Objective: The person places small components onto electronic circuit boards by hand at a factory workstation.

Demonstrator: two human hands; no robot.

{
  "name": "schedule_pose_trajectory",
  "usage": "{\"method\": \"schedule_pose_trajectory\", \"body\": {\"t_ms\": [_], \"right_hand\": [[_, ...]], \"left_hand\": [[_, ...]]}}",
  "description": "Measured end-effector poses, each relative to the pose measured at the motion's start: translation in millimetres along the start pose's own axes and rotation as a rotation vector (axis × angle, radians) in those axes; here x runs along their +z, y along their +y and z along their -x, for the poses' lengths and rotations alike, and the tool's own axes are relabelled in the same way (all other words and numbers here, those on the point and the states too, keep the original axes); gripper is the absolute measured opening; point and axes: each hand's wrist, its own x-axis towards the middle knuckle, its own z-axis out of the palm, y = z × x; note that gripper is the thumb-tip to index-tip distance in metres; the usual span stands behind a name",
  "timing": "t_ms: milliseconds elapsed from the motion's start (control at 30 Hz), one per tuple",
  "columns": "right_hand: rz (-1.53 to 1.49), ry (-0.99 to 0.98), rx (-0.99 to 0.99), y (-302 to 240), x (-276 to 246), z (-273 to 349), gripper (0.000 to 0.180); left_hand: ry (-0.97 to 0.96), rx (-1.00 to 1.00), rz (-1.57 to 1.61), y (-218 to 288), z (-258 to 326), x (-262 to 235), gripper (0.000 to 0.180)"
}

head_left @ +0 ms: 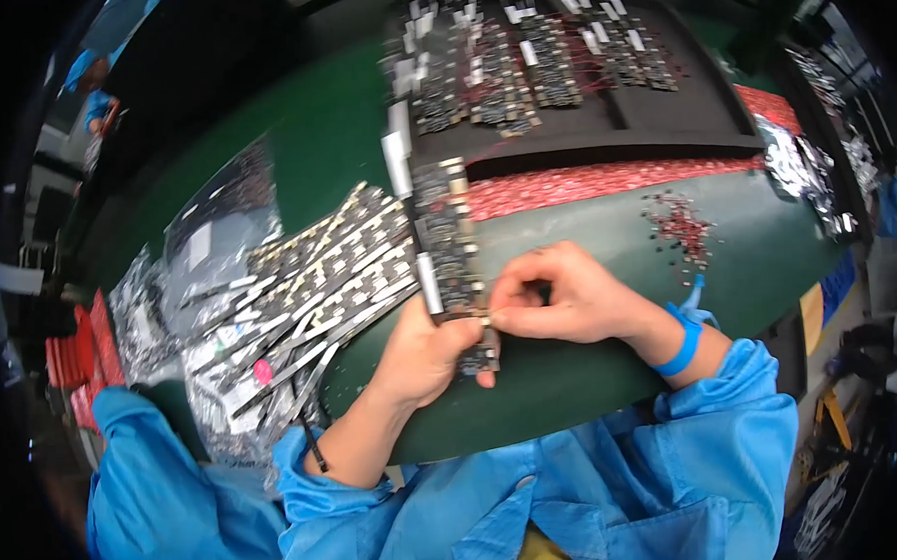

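Over green mat (593, 374), left hand (427, 356) gripping long circuit strip (447, 245), right hand (564, 297) pinching

A circuit strip (447, 250) lies on the mat (593, 374), held at its near end between the left hand (427, 356) and right hand (559, 295). Left of it, a strip pile (318, 276) on bags (207, 240). Behind, a tray (662, 121) holding boards (529, 56). Right, loose parts (681, 225).

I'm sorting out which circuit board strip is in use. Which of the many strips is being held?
The long strip of boards standing up from the left hand, pinched at its lower end by the right hand; the rest lie piled on the left.
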Motion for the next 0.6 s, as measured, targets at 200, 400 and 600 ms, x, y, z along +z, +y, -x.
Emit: {"method": "schedule_pose_trajectory", "body": {"t_ms": [200, 400, 600], "right_hand": [[0.587, 0.14, -0.305, 3, -18, 0, 0.013], [1.034, 0.334, -0.067, -13, -82, 38, 0.01], [0.972, 0.301, 0.269, -12, -126, 61, 0.011]], "left_hand": [[0.289, 0.015, 0.032, -2, -2, -2, 0.013], [0.355, 0.069, 0.017, -3, -2, -4, 0.012], [0.312, 0.057, 0.002, -2, -3, 0, 0.015]]}}
